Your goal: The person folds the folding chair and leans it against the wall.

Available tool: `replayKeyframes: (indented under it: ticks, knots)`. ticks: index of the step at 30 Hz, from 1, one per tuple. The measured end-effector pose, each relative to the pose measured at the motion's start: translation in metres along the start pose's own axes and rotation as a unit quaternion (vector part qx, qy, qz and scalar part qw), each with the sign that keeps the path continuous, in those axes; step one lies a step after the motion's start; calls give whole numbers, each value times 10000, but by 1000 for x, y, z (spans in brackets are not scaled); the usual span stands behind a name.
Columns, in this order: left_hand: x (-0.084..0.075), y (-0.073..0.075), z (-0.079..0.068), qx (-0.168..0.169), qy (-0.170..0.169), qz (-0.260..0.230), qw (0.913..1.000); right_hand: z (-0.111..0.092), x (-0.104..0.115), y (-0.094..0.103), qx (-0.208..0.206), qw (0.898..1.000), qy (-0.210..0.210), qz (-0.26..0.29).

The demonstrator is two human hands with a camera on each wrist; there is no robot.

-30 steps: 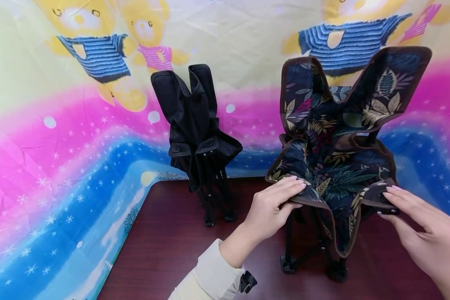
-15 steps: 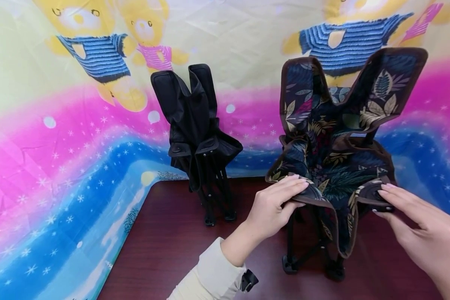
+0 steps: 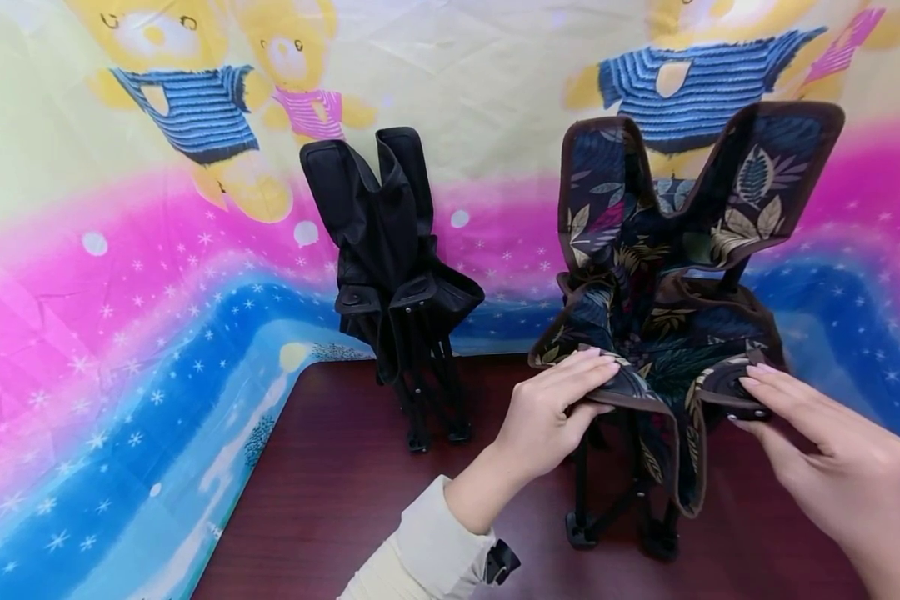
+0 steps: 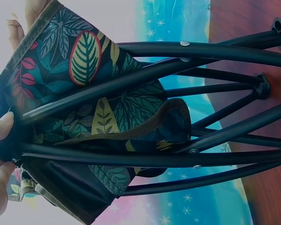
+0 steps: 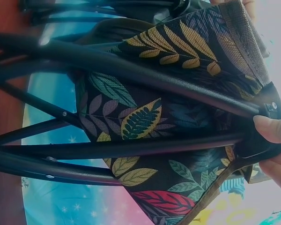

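Note:
A folding chair (image 3: 600, 200) with dark leaf-print fabric and brown edging stands partly folded on the right of the table in the head view. My left hand (image 3: 547, 408) pinches its left front seat corner, fingers on top and thumb below. At the right front corner my right hand (image 3: 832, 442) grips in the same way. The fabric between them sags in a deep fold. In the left wrist view the thumb (image 4: 1, 129) presses the corner where black tubes (image 4: 107, 91) meet. The right wrist view shows a thumb (image 5: 274, 129) on the black corner bracket (image 5: 253, 140).
A black folding chair (image 3: 378, 217), folded narrow, stands to the left on the dark red table (image 3: 307, 500). Behind the table hangs a cloth backdrop (image 3: 157, 333) printed with bears and snowflakes.
My right hand has moved left with the right front corner, closer to my left hand. The chair's right backrest side and front legs have drawn inward. My left hand has hardly moved.

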State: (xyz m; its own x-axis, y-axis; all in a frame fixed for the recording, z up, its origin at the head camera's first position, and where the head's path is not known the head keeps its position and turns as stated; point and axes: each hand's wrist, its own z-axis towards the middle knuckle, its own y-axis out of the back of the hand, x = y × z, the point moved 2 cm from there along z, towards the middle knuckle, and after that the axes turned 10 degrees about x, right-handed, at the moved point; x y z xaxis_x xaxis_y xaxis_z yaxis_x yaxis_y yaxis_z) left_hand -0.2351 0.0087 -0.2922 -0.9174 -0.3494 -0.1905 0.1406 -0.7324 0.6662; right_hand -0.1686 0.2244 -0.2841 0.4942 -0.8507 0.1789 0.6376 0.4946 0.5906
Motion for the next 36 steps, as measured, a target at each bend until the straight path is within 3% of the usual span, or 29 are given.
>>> replayKeyframes:
  ticks: [14, 36]
  knots:
    - [-2, -1, 4, 75, 16, 183, 9998, 7, 6, -6, -188, 9996, 214, 37]
    - [-5, -4, 9, 69, -43, 279, 9996, 14, 11, -7, -288, 9993, 195, 157]
